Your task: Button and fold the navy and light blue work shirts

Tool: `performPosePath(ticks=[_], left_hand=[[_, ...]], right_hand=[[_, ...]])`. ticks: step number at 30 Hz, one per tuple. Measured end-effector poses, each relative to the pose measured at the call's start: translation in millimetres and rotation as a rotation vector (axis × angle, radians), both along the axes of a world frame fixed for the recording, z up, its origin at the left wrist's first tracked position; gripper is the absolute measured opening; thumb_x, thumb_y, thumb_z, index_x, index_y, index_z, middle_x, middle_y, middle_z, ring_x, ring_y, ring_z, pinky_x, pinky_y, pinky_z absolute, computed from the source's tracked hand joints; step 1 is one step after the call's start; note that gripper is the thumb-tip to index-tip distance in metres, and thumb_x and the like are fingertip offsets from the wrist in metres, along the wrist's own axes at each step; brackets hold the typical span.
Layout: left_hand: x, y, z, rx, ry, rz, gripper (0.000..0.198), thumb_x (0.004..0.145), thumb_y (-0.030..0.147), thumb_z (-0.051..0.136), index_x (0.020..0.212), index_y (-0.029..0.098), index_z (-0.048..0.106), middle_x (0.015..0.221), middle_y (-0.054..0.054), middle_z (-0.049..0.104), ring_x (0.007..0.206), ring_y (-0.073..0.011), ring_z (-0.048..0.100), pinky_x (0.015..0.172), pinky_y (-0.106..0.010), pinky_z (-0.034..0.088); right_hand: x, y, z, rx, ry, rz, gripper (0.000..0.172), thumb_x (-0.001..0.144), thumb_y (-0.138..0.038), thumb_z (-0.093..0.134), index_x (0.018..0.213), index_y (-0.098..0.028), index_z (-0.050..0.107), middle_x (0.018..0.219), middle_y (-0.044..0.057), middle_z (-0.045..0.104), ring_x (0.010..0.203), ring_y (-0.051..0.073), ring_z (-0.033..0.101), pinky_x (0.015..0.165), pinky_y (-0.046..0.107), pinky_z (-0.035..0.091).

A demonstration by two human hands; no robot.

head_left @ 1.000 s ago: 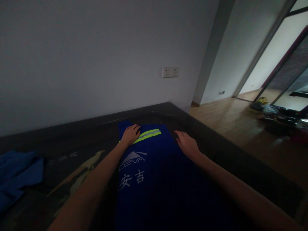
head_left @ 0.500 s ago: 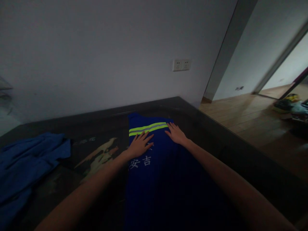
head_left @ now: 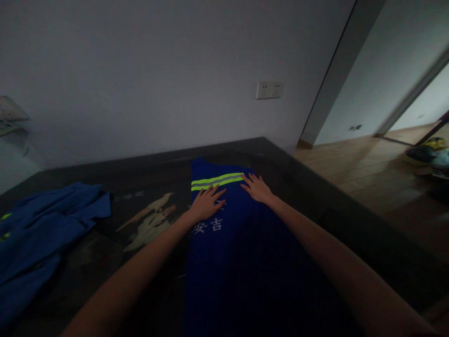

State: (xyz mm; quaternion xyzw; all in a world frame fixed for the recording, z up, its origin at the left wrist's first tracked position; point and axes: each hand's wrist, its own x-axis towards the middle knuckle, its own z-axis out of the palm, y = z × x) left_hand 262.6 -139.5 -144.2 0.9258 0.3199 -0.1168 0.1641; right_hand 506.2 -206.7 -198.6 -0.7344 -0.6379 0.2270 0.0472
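A dark blue work garment (head_left: pixel 224 252) with white characters lies lengthwise before me, folded narrow. A yellow-green and grey reflective stripe (head_left: pixel 217 180) crosses its far part. My left hand (head_left: pixel 207 203) rests on the cloth just below the stripe, fingers spread, partly covering the lettering. At the right edge of the garment, near the stripe's end, my right hand (head_left: pixel 258 189) lies flat with its fingers apart. Neither hand grips anything. The near part of the garment is lost in shadow.
The garment lies on a dark table (head_left: pixel 147 164) with a printed picture (head_left: pixel 154 217). Another blue garment (head_left: pixel 45 220) lies crumpled at the left. A wall with a double socket (head_left: pixel 270 90) stands behind. Wooden floor (head_left: pixel 354 159) and a pile of things (head_left: pixel 433 152) show at the right.
The view has shifted slightly, showing more at the left, including yellow-green patches on the crumpled garment. Both hands stay spread on the cloth in nearly the same places.
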Motion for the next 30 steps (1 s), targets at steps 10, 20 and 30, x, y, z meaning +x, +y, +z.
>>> performPosePath(ticks=[10, 20, 30], left_hand=[[-0.1, 2.5, 4.1, -0.014, 0.016, 0.037, 0.055, 0.095, 0.056, 0.029, 0.145, 0.034, 0.033, 0.155, -0.003, 0.026, 0.142, -0.0298, 0.022, 0.112, -0.055, 0.021], [-11.2, -13.1, 24.8, 0.165, -0.338, 0.145, 0.032, 0.094, 0.027, 0.039, 0.113, 0.022, 0.063, 0.117, -0.005, 0.064, 0.114, -0.0206, 0.055, 0.103, -0.039, 0.041], [-69.8, -109.2, 99.1, -0.096, -0.21, -0.28, 0.042, 0.097, 0.036, 0.038, 0.138, 0.029, 0.044, 0.148, -0.004, 0.041, 0.136, -0.0215, 0.036, 0.114, -0.045, 0.025]], right_hand=[[-1.4, 10.7, -0.7, -0.009, -0.022, 0.043, 0.059, 0.098, -0.052, 0.025, 0.15, -0.024, 0.023, 0.153, 0.017, 0.027, 0.142, 0.03, 0.022, 0.112, 0.054, 0.017], [-13.7, -5.1, 29.6, 0.269, -0.085, 0.069, 0.046, 0.097, -0.03, 0.034, 0.139, -0.013, 0.044, 0.149, 0.015, 0.036, 0.14, 0.025, 0.027, 0.116, 0.05, 0.011], [-3.5, -149.6, 111.0, 0.154, 0.239, 0.345, 0.042, 0.093, -0.023, 0.043, 0.135, -0.028, 0.05, 0.149, 0.001, 0.039, 0.136, 0.018, 0.037, 0.113, 0.044, 0.029]])
